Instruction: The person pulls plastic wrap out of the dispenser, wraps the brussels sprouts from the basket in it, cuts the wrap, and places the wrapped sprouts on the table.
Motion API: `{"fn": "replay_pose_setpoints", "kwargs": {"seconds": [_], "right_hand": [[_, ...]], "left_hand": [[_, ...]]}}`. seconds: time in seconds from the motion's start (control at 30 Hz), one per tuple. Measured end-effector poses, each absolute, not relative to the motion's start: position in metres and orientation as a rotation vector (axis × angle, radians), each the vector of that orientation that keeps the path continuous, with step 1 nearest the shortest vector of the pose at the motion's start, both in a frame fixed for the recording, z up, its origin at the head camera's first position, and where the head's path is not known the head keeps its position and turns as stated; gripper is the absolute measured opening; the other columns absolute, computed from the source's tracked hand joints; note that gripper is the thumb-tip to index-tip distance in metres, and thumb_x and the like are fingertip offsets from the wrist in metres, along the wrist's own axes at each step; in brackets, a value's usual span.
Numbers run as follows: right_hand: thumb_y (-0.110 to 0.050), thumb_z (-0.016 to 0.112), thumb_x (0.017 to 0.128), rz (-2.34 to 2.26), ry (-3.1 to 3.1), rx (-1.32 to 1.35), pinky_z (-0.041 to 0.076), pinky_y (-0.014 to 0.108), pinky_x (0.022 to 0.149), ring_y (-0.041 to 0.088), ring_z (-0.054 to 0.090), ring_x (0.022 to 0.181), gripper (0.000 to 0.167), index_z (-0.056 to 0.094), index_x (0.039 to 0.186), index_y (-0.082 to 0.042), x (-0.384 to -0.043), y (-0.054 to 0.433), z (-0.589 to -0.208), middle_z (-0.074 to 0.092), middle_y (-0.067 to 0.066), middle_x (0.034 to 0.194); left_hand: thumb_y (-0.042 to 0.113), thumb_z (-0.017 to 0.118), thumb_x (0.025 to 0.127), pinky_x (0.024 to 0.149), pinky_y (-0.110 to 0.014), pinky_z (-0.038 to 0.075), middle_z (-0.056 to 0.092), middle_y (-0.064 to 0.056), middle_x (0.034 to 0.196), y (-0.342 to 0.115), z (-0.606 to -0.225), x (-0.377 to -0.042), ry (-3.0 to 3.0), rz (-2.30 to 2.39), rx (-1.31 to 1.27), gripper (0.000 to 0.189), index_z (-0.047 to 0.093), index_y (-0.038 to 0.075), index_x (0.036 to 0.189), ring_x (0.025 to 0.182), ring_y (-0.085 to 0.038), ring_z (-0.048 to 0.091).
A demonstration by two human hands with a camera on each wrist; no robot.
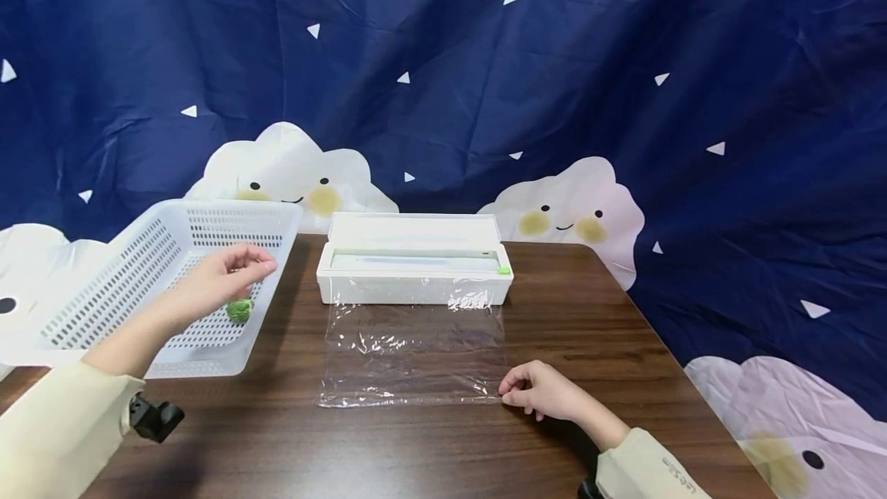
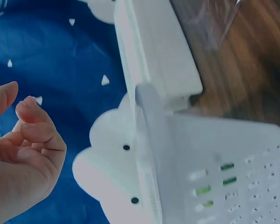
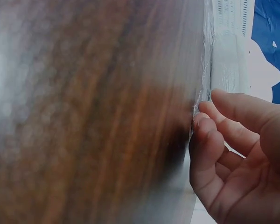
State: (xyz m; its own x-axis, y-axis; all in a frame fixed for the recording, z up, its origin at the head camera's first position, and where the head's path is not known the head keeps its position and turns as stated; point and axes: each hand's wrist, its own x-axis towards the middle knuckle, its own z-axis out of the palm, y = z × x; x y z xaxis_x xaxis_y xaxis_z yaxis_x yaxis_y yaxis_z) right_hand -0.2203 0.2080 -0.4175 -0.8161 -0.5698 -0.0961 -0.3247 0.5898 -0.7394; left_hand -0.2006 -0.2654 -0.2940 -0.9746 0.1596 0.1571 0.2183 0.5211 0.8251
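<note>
A clear sheet of cling film (image 1: pixel 416 356) stretches over the table from a white cling film dispenser (image 1: pixel 416 289) with its lid raised. My right hand (image 1: pixel 543 390) pinches the near right corner of the film; in the right wrist view, thumb and fingers (image 3: pixel 207 135) meet at the film's edge. Over the white basket (image 1: pixel 197 368) hangs my left hand (image 1: pixel 232 272), its fingers loosely bent. Nothing shows between its thumb and fingers (image 2: pixel 39 133) in the left wrist view. A small green leafy vegetable (image 1: pixel 239 310) lies in the basket just below that hand.
The dark wooden table (image 1: pixel 589 306) carries the basket at left and the dispenser at the back middle. A green slider (image 1: pixel 503 271) sits at the dispenser's right end. Behind the table hangs a blue curtain (image 1: pixel 443 98) with clouds and triangles.
</note>
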Motion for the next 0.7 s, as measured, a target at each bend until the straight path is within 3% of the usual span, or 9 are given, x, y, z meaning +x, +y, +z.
{"fn": "replay_pose_setpoints", "kwargs": {"seconds": [0.1, 0.43, 0.7], "right_hand": [[-0.010, 0.066, 0.083, -1.072, 2.496, -0.724, 0.041, 0.023, 0.037, 0.011, 0.048, 0.050, 0.006, 0.066, 0.086, -0.005, -0.220, 0.208, -0.418, 0.053, -0.001, 0.064], [-0.008, 0.065, 0.083, -1.080, 2.485, -0.705, 0.040, 0.022, 0.037, 0.011, 0.047, 0.050, 0.005, 0.065, 0.085, -0.004, -0.219, 0.207, -0.417, 0.053, -0.001, 0.063], [-0.009, 0.066, 0.083, -1.092, 2.476, -0.702, 0.040, 0.022, 0.038, 0.011, 0.047, 0.050, 0.005, 0.065, 0.084, -0.004, -0.218, 0.208, -0.417, 0.052, -0.001, 0.063]], "left_hand": [[0.030, 0.052, 0.095, 0.059, -0.024, 0.044, 0.046, -0.004, 0.080, -0.277, -0.292, -0.207, -2.683, -1.456, -0.292, 0.038, 0.050, -0.003, 0.112, 0.065, -0.011, 0.047], [0.028, 0.050, 0.095, 0.057, -0.021, 0.042, 0.047, 0.007, 0.080, -0.306, -0.277, -0.232, -2.543, -1.518, -0.195, 0.030, 0.046, 0.003, 0.110, 0.064, -0.007, 0.047], [0.025, 0.056, 0.092, 0.054, -0.016, 0.042, 0.052, 0.013, 0.079, -0.325, -0.274, -0.247, -2.267, -1.688, -0.033, 0.013, 0.047, 0.022, 0.101, 0.063, -0.004, 0.050]]}}
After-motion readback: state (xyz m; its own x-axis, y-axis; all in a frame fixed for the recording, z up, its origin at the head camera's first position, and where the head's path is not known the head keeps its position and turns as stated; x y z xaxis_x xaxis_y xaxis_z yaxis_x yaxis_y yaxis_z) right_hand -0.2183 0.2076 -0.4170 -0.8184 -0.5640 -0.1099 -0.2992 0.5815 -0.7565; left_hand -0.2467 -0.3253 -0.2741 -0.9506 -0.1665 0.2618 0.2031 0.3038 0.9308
